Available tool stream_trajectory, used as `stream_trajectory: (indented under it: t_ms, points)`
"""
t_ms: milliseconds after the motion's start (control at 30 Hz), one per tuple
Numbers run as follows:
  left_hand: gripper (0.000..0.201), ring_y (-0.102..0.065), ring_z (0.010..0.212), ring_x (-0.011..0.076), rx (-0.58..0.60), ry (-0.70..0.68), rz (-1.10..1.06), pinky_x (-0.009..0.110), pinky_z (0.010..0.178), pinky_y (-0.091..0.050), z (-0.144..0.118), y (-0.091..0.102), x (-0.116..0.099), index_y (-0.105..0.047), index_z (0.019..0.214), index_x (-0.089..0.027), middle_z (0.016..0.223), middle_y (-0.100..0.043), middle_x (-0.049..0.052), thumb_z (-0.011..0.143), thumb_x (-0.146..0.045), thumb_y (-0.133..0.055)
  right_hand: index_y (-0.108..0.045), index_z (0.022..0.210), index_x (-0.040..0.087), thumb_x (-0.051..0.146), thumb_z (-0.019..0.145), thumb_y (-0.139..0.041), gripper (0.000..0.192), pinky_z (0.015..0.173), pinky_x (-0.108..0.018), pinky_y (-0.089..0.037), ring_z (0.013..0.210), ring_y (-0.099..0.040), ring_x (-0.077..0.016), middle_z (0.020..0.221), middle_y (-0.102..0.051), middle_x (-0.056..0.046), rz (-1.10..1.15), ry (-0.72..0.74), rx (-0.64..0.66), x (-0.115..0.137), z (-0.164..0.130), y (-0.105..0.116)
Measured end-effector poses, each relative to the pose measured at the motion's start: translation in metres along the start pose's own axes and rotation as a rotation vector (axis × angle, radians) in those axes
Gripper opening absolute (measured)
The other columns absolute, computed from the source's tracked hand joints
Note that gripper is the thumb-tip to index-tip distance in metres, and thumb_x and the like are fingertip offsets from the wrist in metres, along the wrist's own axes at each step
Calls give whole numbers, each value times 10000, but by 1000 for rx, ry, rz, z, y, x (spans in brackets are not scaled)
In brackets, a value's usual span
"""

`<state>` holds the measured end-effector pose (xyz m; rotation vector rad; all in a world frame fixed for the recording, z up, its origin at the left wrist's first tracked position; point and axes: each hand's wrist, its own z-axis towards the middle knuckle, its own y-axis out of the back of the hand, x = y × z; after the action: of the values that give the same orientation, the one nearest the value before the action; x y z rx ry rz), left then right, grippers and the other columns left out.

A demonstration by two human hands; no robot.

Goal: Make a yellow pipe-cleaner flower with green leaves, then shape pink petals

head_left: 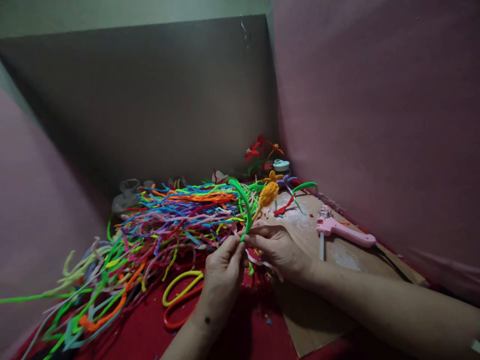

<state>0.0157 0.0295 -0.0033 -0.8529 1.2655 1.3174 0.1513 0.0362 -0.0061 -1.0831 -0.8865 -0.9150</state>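
My left hand [225, 265] and my right hand [277, 250] meet in the middle of the view, fingers pinched together. Between their fingertips is the lower end of a bright green pipe-cleaner leaf [246, 207], which curves upward to the left. Just right of it rises a yellow-orange pipe-cleaner flower [268, 194], whose stem runs down behind the fingers of my right hand. Whether those fingers also grip the stem, I cannot tell. A pale pink strand [258, 259] hangs below my right hand.
A large heap of coloured pipe cleaners [187, 215] lies left. A pink glue gun [345, 231] rests on cardboard [318, 320] at right. Yellow and red loops, perhaps scissor handles [176, 290], lie near my left wrist. Red flowers [253, 151] and a white-lidded jar [281, 165] stand behind.
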Motion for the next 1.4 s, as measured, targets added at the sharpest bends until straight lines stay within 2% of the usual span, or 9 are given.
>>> stream_trajectory:
  t_ms: [133,367,633,833,967,1100,1200,1267,1400]
  points:
    - [271,-302,345,37,78,144,-162,160,357,-216,2,0,-6,-484,612,-170,461,-408,-71,781,-357,-584,-740,808,194,424,698,-690,261,610,-266,-425,762,-541,-154,843,-588,-47,-62,31,22,-2,1,3]
    - [253,-282,335,14,185,280,-367,129,350,-215,1,6,-17,-497,649,-154,433,-408,-82,723,-333,-659,-742,828,237,373,751,-655,179,858,-340,-399,902,-520,-174,889,-583,-39,-247,168,82,10,2,7]
    - [160,-201,297,1,348,323,-575,115,315,-180,0,8,-15,-554,792,-168,423,-404,-89,784,-316,-615,-717,733,222,349,716,-687,131,782,-323,-425,816,-527,-151,808,-575,-14,-111,116,101,17,-3,6]
    - [101,-159,289,6,506,354,-734,112,291,-194,0,12,-11,-581,791,-169,407,-367,-87,809,-268,-582,-719,800,219,341,751,-658,145,767,-309,-435,842,-541,-147,876,-615,-20,-105,62,226,8,2,9]
    - [118,-157,279,12,537,338,-741,115,288,-208,0,12,-9,-588,785,-168,381,-347,-90,827,-274,-556,-717,748,222,323,699,-706,113,752,-294,-444,876,-550,-152,914,-618,-23,-21,56,164,8,1,5]
    - [176,-277,297,27,421,265,-545,140,323,-279,0,7,-12,-599,892,-158,448,-452,-63,830,-316,-550,-689,695,206,329,637,-747,148,656,-277,-453,789,-564,-144,879,-603,-12,71,12,62,12,-4,1]
    - [215,-474,455,78,204,100,-240,182,447,-393,-1,2,-14,-612,927,-142,601,-566,-11,805,-316,-583,-662,671,183,325,640,-745,167,577,-254,-434,685,-544,-119,791,-579,-5,76,-39,8,9,-4,2]
    - [193,-523,582,105,66,-42,-57,203,558,-429,-3,0,-12,-626,912,-160,698,-601,1,779,-299,-612,-655,690,177,335,667,-726,174,524,-240,-409,598,-504,-98,699,-546,10,74,-99,-5,5,-3,2]
    - [107,-542,706,129,-56,-239,211,209,684,-410,-6,-2,-5,-647,832,-192,769,-622,10,799,-269,-581,-645,709,171,374,695,-701,211,491,-226,-381,526,-433,-74,612,-485,34,95,-148,2,-1,-2,2]
